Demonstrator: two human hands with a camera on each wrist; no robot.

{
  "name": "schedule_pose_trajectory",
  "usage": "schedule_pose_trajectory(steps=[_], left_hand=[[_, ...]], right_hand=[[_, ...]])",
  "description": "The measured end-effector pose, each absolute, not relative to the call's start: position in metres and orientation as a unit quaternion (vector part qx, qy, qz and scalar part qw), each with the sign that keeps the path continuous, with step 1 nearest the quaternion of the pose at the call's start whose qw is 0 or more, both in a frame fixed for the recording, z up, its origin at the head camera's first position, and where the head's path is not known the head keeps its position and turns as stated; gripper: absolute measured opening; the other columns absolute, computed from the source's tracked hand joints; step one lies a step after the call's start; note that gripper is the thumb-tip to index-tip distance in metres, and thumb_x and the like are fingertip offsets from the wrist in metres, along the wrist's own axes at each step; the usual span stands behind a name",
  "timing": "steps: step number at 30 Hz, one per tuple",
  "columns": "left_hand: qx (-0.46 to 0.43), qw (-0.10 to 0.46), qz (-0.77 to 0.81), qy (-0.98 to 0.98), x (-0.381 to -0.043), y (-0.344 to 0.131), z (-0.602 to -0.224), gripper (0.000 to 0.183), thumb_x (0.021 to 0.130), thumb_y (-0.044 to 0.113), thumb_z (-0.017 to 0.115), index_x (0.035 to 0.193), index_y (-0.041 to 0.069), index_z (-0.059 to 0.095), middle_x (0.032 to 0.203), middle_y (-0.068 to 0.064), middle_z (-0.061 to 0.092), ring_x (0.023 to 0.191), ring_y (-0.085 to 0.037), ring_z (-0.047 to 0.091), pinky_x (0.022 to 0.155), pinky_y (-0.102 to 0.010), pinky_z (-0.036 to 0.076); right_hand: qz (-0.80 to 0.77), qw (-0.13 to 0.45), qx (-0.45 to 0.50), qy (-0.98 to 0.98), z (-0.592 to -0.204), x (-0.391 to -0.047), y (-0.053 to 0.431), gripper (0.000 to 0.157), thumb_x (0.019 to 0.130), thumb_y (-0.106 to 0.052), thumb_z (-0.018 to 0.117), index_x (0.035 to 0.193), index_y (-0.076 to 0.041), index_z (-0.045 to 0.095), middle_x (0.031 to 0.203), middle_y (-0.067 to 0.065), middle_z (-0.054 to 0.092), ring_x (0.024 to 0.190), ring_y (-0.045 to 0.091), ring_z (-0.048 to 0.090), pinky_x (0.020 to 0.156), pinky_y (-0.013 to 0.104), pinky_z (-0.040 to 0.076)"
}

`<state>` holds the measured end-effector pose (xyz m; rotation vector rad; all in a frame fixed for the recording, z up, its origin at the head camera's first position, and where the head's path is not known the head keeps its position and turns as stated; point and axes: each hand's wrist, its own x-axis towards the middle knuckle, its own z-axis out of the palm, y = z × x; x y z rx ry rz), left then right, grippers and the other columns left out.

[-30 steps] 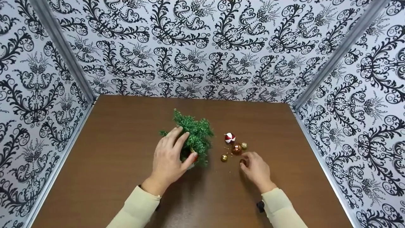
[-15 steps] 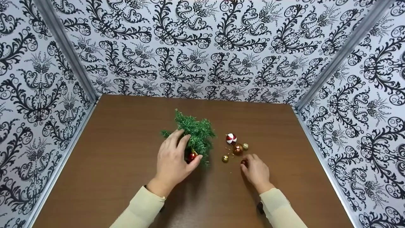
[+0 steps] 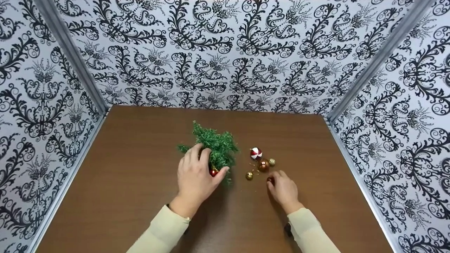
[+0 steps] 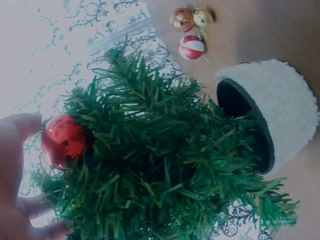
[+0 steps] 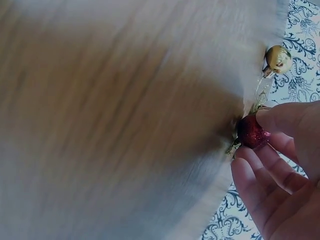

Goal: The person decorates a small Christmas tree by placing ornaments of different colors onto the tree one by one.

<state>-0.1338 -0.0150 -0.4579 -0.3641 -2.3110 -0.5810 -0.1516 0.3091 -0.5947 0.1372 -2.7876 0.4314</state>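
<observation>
In the head view, a small green artificial Christmas tree (image 3: pixel 218 144) stands near the table's middle. A shiny red bauble (image 4: pixel 65 141) hangs among its branches, and its base is a white fluffy pot (image 4: pixel 280 110) with a dark rim. My left hand (image 3: pixel 194 174) is at the tree's near left side, thumb and fingers spread apart around the red bauble, fingertips at the branches. To the right, my right hand (image 3: pixel 284 189) pinches a dark red glittery bauble (image 5: pixel 253 131) between thumb and fingers, low over the table.
Beside the right hand lie a red-and-white bauble (image 3: pixel 256 153), a copper bauble (image 3: pixel 263 165), a small pale gold bauble (image 3: pixel 272 162) and a shiny gold bauble (image 3: pixel 249 175). Patterned walls (image 3: pixel 218 63) enclose the brown table (image 3: pixel 140 140) at the back and sides.
My left hand has shifted slightly right along the tree, and more of the red bauble came into view. The right hand has barely moved and is on the dark red bauble throughout.
</observation>
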Motion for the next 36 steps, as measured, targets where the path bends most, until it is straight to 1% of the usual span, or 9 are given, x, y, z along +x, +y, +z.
schedule_pose_trajectory(steps=[6, 13, 17, 22, 28, 36], left_hand=[[-0.156, 0.343, -0.231, -0.897, -0.134, -0.021, -0.458, 0.065, 0.076, 0.057, 0.077, 0.112, 0.004, 0.064, 0.128, -0.018, 0.058, 0.113, -0.037, 0.058, 0.094, -0.051, 0.047], [-0.171, 0.337, -0.240, -0.894, -0.133, -0.024, -0.458, 0.061, 0.076, 0.051, 0.078, 0.113, 0.004, 0.065, 0.129, -0.018, 0.058, 0.112, -0.037, 0.059, 0.092, -0.051, 0.048], [-0.177, 0.324, -0.237, -0.899, -0.133, -0.028, -0.457, 0.059, 0.077, 0.049, 0.077, 0.115, 0.005, 0.066, 0.130, -0.016, 0.057, 0.112, -0.035, 0.060, 0.092, -0.051, 0.049], [-0.181, 0.301, -0.229, -0.908, -0.131, -0.031, -0.454, 0.056, 0.080, 0.046, 0.075, 0.117, 0.006, 0.066, 0.132, -0.017, 0.056, 0.113, -0.035, 0.060, 0.093, -0.051, 0.049], [-0.194, 0.281, -0.229, -0.912, -0.131, -0.037, -0.451, 0.056, 0.079, 0.044, 0.075, 0.119, 0.006, 0.064, 0.135, -0.016, 0.055, 0.115, -0.034, 0.060, 0.096, -0.049, 0.048], [-0.206, 0.268, -0.226, -0.914, -0.134, -0.044, -0.448, 0.052, 0.078, 0.036, 0.072, 0.120, 0.005, 0.064, 0.136, -0.016, 0.056, 0.119, -0.034, 0.057, 0.098, -0.050, 0.046]], right_hand=[[0.149, 0.155, 0.043, -0.976, -0.596, -0.152, 0.308, 0.021, 0.083, -0.019, 0.078, 0.102, -0.012, 0.072, 0.101, 0.007, 0.065, 0.077, 0.039, 0.067, 0.063, 0.056, 0.053], [0.141, 0.173, 0.057, -0.973, -0.597, -0.152, 0.308, 0.018, 0.082, -0.017, 0.078, 0.099, -0.013, 0.072, 0.099, 0.006, 0.066, 0.072, 0.039, 0.066, 0.060, 0.055, 0.053], [0.141, 0.185, 0.058, -0.971, -0.597, -0.152, 0.307, 0.017, 0.081, -0.015, 0.079, 0.097, -0.014, 0.073, 0.097, 0.005, 0.066, 0.070, 0.038, 0.066, 0.057, 0.054, 0.052], [0.141, 0.181, 0.057, -0.972, -0.598, -0.152, 0.307, 0.017, 0.081, -0.016, 0.079, 0.097, -0.014, 0.073, 0.098, 0.004, 0.066, 0.071, 0.037, 0.066, 0.058, 0.054, 0.053], [0.146, 0.178, 0.056, -0.972, -0.597, -0.152, 0.307, 0.018, 0.081, -0.015, 0.079, 0.099, -0.013, 0.073, 0.102, 0.005, 0.067, 0.073, 0.038, 0.067, 0.060, 0.054, 0.053], [0.145, 0.170, 0.052, -0.973, -0.596, -0.153, 0.308, 0.018, 0.082, -0.016, 0.078, 0.099, -0.014, 0.072, 0.101, 0.005, 0.066, 0.074, 0.037, 0.067, 0.061, 0.054, 0.053]])
